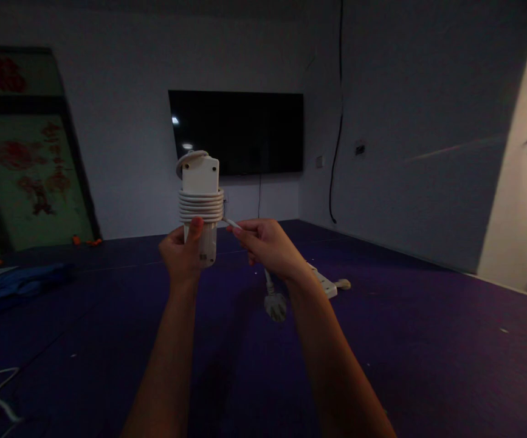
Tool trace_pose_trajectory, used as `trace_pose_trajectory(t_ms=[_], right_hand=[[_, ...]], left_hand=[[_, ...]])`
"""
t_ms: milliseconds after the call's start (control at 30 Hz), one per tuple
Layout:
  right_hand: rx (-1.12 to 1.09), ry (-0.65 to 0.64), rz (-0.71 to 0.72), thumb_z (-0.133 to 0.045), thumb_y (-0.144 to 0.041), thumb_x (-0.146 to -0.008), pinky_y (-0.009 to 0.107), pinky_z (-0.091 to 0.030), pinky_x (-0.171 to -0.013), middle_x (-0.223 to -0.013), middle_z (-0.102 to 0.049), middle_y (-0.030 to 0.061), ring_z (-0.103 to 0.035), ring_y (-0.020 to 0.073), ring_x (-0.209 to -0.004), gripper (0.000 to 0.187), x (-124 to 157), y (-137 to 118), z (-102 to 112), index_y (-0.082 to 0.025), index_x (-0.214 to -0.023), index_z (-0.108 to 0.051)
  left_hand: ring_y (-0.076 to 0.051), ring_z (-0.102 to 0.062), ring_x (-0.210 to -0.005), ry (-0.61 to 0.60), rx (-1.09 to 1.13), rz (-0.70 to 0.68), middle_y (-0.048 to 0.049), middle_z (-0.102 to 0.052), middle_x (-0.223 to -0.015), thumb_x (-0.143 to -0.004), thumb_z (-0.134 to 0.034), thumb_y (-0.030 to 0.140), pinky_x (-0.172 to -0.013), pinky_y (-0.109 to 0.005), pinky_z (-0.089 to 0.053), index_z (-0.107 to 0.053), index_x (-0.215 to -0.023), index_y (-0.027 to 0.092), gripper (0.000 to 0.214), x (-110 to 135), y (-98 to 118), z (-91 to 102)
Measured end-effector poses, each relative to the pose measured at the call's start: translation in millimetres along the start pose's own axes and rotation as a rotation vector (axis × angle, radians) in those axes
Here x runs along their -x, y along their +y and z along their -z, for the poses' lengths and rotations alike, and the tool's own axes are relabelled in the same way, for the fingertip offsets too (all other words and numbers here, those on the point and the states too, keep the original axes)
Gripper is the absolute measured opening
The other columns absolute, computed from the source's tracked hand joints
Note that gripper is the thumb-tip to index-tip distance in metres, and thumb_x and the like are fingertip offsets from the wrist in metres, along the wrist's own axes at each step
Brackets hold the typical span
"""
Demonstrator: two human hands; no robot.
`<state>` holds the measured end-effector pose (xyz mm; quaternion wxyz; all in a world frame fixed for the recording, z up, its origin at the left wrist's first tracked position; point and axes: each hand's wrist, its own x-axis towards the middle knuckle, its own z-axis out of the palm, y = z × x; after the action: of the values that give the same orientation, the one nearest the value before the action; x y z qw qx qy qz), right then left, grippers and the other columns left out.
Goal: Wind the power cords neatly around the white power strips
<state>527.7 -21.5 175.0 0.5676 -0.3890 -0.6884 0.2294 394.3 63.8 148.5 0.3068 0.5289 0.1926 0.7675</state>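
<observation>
A white power strip stands upright in front of me, its underside with screw holes facing my way. Its white cord is wound in several turns around the middle, with a loop over the top end. My left hand grips the lower part of the strip, thumb pressed just below the coils. To the right, my right hand pinches the cord where it leaves the windings. Below that hand the cord's free end hangs down, with a plug on it.
Behind my right forearm, another white power strip lies on the purple floor. At left are blue cloth and a white cable. A television hangs on the far wall; a dark cable dangles right of it.
</observation>
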Motion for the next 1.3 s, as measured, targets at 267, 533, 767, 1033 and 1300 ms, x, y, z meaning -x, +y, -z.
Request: trace_pose_trajectory(t_ms=[267,533,767,1033,1300], right_hand=[[0.228,-0.017,0.090,-0.048,-0.017,-0.087,0.020,-0.034,-0.042,-0.051,-0.045,-0.0055,-0.046,0.0069,-0.041,0.020,5,-5,-13,-0.017,-0.068,-0.050],[0.424,0.038,0.172,-0.049,-0.016,-0.085,0.022,-0.032,-0.050,-0.060,-0.055,0.0001,-0.052,0.0109,-0.052,0.015,6,-4,-27,-0.020,-0.071,-0.044],[0.569,0.104,0.051,-0.049,-0.017,-0.085,0.023,-0.031,-0.050,-0.062,-0.057,0.0027,-0.051,0.0114,-0.051,0.012,9,-10,-25,-0.018,-0.073,-0.048],[0.432,0.089,0.001,-0.042,-0.016,-0.090,0.021,-0.035,-0.049,-0.051,-0.053,-0.0005,-0.052,0.0089,-0.044,0.028,4,-6,-18,-0.017,-0.062,-0.047],[0.213,0.084,-0.011,-0.043,-0.021,-0.091,0.019,-0.034,-0.042,-0.049,-0.050,-0.0033,-0.048,0.0073,-0.039,0.030,9,-11,-19,-0.018,-0.061,-0.046]], left_hand=[[-0.008,-0.035,-0.044,0.150,-0.153,-0.130,0.0051,-0.043,-0.047,-0.069,-0.070,0.050,-0.043,-0.021,-0.029,-0.053,-0.050,0.017,0.042,15,5,-13.2],[-0.010,-0.042,-0.054,0.179,-0.278,-0.283,0.0044,-0.050,-0.055,-0.073,-0.068,0.045,-0.051,-0.021,-0.030,-0.059,-0.062,0.017,0.032,17,8,-11.8],[-0.010,-0.045,-0.055,0.088,-0.230,-0.237,0.0034,-0.053,-0.057,-0.073,-0.064,0.052,-0.052,-0.022,-0.031,-0.061,-0.066,0.016,0.037,20,4,-18.2],[-0.009,-0.044,-0.052,0.115,-0.436,-0.335,0.0035,-0.055,-0.056,-0.072,-0.068,0.052,-0.051,-0.022,-0.031,-0.064,-0.068,0.015,0.037,24,5,-17.3],[-0.009,-0.046,-0.050,0.215,-0.543,-0.512,0.0012,-0.060,-0.057,-0.071,-0.070,0.049,-0.053,-0.023,-0.034,-0.066,-0.071,0.015,0.034,23,6,-13.7]])
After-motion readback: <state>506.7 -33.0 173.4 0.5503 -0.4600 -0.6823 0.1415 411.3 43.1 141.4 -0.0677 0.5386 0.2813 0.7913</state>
